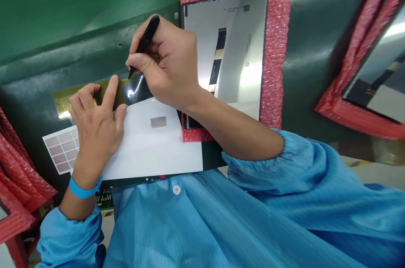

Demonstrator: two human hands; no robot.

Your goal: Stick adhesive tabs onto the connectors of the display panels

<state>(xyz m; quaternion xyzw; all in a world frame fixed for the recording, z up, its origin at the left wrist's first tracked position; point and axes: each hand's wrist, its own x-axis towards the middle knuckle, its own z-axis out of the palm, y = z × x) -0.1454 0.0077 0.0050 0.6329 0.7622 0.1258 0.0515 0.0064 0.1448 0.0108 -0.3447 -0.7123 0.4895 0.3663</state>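
My right hand [171,63] grips a black pen-like tool [149,34] with a fine tip. Its point touches or hovers just over the far edge of a glossy yellow and dark film strip [107,91]. My left hand [96,129] lies over the near side of the strip with fingers spread, the index fingertip on it. Under the left palm and wrist are a white sheet [152,150] and a sheet of grey rectangular stickers [60,152]. One small grey rectangle [158,122] sits on the white sheet.
Right of my hands, a flat display panel [236,61] lies on red bubble wrap [275,49]. Another wrapped panel [379,87] is at the far right. More red bubble wrap [19,167] is piled at the left. The work surface [303,91] is dark green.
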